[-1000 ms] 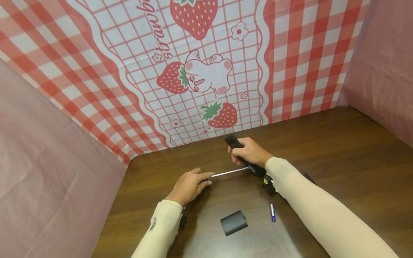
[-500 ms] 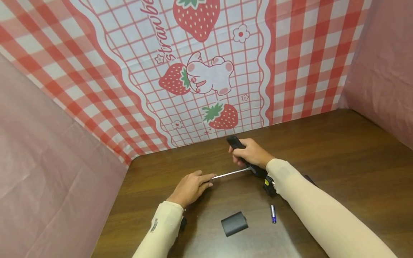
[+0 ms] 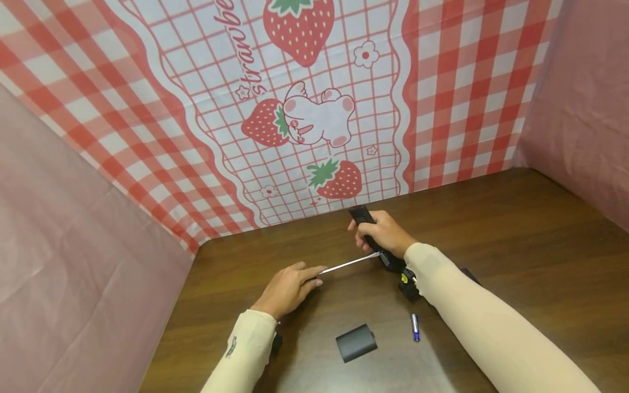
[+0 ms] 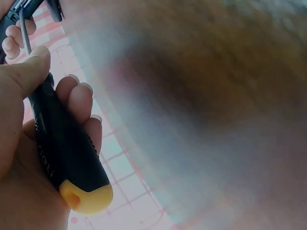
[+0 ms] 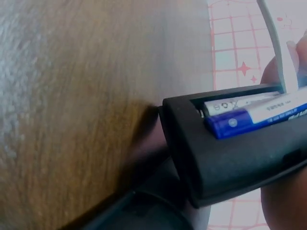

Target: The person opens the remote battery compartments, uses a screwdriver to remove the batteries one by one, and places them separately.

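Note:
My left hand [image 3: 287, 289] grips a screwdriver [image 4: 67, 139] by its black handle with a yellow end, thumb along the front. The thin metal shaft [image 3: 349, 263] runs right to the black handheld device [image 5: 230, 163] that my right hand [image 3: 385, 232] holds tilted over the table. In the right wrist view the flat tip [image 5: 289, 76] meets the open battery compartment, beside the batteries. A blue-and-white battery [image 5: 235, 123] sits raised at an angle there; a paler battery [image 5: 225, 104] lies behind it. My right fingers are partly hidden behind the device.
On the brown wooden table [image 3: 491, 218] lie a dark grey battery cover [image 3: 356, 343] and a loose blue-and-silver battery [image 3: 415, 327], both nearer me than the hands. A strawberry-print cloth [image 3: 339, 180] rises along the back, with pink cloth [image 3: 73, 245] at the sides.
The device in my right hand has shifted slightly right and up, and the screwdriver shaft slopes a little more steeply. The cover and loose battery lie where they were.

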Demonstrator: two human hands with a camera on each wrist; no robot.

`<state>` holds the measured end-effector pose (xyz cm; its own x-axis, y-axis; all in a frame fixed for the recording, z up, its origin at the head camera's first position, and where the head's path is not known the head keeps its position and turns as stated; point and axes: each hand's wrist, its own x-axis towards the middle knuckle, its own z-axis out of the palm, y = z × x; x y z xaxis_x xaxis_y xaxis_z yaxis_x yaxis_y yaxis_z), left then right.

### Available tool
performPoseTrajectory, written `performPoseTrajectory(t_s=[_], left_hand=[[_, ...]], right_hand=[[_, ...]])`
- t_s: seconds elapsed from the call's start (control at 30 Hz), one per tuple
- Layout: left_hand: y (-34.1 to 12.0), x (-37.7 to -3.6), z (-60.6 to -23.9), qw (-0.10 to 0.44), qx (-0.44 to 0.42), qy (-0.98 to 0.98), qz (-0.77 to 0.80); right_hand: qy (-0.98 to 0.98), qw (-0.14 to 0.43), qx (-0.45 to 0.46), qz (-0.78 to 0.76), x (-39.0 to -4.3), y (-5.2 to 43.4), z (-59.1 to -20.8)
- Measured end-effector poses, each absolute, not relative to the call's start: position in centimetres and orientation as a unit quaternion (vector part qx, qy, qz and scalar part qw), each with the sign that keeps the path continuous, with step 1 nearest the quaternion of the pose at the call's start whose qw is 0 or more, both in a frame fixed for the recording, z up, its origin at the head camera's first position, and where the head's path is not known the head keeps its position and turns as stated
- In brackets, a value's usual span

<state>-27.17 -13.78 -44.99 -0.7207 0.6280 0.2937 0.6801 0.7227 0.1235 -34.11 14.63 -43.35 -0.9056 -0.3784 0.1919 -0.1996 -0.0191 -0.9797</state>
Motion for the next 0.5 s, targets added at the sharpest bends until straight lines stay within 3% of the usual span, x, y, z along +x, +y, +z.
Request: performPoseTrajectory(t_s=[0.5], left_hand=[[-13.4, -27.4, -45.1, 0.153, -0.366, -0.913, -0.101]], right_hand=[[0.766, 0.065, -0.177, -0.614, -34.2, 13.4, -42.8]])
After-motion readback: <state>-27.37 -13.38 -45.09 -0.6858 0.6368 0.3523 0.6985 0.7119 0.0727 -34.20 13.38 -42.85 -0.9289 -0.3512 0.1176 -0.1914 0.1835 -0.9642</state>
